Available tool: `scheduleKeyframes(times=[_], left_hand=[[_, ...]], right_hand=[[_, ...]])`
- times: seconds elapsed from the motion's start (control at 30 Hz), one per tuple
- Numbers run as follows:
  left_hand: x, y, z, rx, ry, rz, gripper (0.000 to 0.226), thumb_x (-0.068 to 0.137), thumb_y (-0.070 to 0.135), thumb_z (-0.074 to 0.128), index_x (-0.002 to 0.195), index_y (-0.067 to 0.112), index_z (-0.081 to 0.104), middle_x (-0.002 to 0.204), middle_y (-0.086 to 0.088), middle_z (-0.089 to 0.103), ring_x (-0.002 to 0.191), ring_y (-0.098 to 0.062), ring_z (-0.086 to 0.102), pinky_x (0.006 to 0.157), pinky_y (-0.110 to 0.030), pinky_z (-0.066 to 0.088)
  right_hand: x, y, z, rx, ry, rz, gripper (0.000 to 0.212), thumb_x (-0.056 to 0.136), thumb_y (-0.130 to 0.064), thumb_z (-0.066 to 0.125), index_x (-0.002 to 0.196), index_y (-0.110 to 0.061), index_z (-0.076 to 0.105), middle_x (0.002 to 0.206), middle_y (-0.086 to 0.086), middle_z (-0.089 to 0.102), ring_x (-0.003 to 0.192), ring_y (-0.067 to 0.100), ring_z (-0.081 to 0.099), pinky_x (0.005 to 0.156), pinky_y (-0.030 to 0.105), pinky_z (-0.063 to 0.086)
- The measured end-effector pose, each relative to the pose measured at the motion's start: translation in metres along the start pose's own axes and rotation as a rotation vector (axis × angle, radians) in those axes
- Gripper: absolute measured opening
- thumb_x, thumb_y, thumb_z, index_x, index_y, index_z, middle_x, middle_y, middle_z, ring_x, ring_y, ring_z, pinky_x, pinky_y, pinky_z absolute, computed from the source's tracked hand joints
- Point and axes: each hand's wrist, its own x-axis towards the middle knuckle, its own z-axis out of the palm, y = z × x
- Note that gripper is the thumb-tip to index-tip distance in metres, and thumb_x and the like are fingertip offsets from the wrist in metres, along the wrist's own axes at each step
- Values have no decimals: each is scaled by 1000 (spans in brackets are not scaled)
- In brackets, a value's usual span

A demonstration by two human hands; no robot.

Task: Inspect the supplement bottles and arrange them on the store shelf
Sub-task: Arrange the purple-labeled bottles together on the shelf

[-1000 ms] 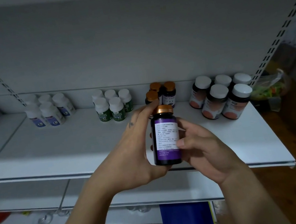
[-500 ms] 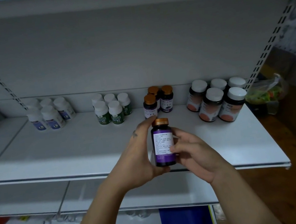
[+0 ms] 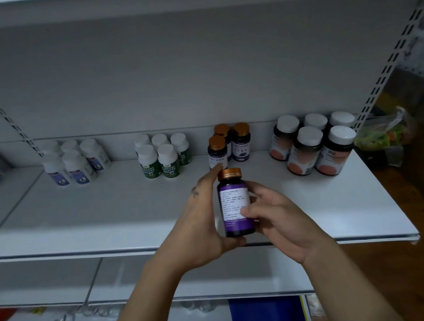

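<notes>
Presently, the purple-labelled bottle (image 3: 235, 205) is held upright, copper cap uppermost, over the front part of the shelf (image 3: 104, 214), between both hands. Its long axis is vertical and the white printed panel faces the person.

The left hand (image 3: 200, 226) lies along the bottle's nine o'clock side. Its fingers reach up to the cap and its thumb is tucked beneath the base, so it appears to bear the weight. The right hand (image 3: 278, 219) closes in from three o'clock, thumb pressed on the label, the other fingers wrapped behind and out of sight. Both hands grip this one bottle.

The matching copper-capped bottles (image 3: 241, 143) stand at twelve o'clock from it, at the back of the shelf: two behind, one in front on the left. The free spot appears to be at roughly one o'clock from the held cap.

Judgement: inspection is in hand, and placement would call for a straight forward reach with the bottle kept upright. The left forefinger is nearest the front bottle and could nudge it; whether it touches now cannot be told.
</notes>
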Motion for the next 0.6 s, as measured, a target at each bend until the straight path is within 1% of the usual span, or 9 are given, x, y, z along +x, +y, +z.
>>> scheduleKeyframes(times=[0.07, 0.1, 0.2, 0.3, 0.37, 0.43, 0.5, 0.53, 0.6], left_hand=[[0, 1, 0, -23, -6, 6, 132, 60, 36, 91, 151, 41, -5, 155, 14, 19, 143, -3, 21, 109, -10, 23], [0, 2, 0, -36, -10, 13, 134, 59, 37, 92, 151, 41, -6, 154, 14, 19, 142, -3, 22, 109, -10, 24], [2, 6, -2, -12, -6, 70, 133, 56, 37, 93, 152, 36, 1, 151, 14, 18, 141, -6, 24, 113, -25, 33], [2, 9, -5, 30, 21, 124, 128, 55, 37, 93, 151, 29, 8, 149, 12, 18, 140, -6, 24, 114, -30, 32], [2, 12, -6, 24, 23, 127, 125, 57, 36, 92, 150, 33, 10, 147, 12, 25, 135, -7, 33, 111, -34, 36], [3, 14, -7, 38, 22, 137, 121, 56, 39, 91, 147, 43, 10, 144, 13, 28, 130, -10, 39, 108, -39, 39], [3, 16, -8, 34, 43, 154, 115, 56, 40, 89, 144, 45, 15, 140, 14, 31, 127, -7, 41, 106, -40, 41], [3, 17, -9, 17, 63, 161, 111, 56, 40, 89, 143, 44, 19, 139, 14, 34, 127, -5, 41, 105, -40, 41], [3, 17, -9, -14, 106, 172, 107, 57, 40, 89, 141, 42, 24, 139, 13, 39, 129, -5, 41, 106, -38, 40]], right_hand=[[0, 1, 1, -12, 17, -16, 57, 70, -6, 68, 126, -16, 61, 108, 15, 71, 97, 26, 68, 79, 34, 56], [0, 2, 2, -27, 28, -28, 58, 69, -6, 71, 125, -15, 62, 109, 14, 71, 100, 27, 67, 82, 35, 55], [-2, 1, 6, -113, 73, -60, 57, 64, -9, 79, 118, -18, 65, 107, 8, 72, 103, 24, 67, 82, 33, 54], [-3, -5, 8, -211, 96, -59, 57, 61, -12, 88, 113, -20, 66, 98, 0, 73, 95, 17, 68, 79, 28, 54], [-5, -8, 7, -244, 94, -43, 56, 60, -13, 89, 111, -18, 67, 94, 0, 73, 91, 16, 68, 76, 27, 53], [-5, -11, 7, -270, 80, -26, 53, 61, -18, 87, 111, -19, 68, 98, 3, 73, 93, 17, 68, 77, 28, 54], [-6, -13, 8, -253, 67, -24, 48, 67, -24, 84, 112, -18, 68, 104, 7, 73, 96, 20, 68, 81, 31, 55], [-6, -14, 7, -204, 58, -21, 45, 72, -27, 82, 114, -16, 68, 106, 9, 73, 97, 21, 68, 83, 32, 55], [-6, -15, 6, -47, 26, 5, 40, 80, -27, 69, 118, -13, 67, 109, 11, 71, 98, 21, 66, 86, 34, 53]])
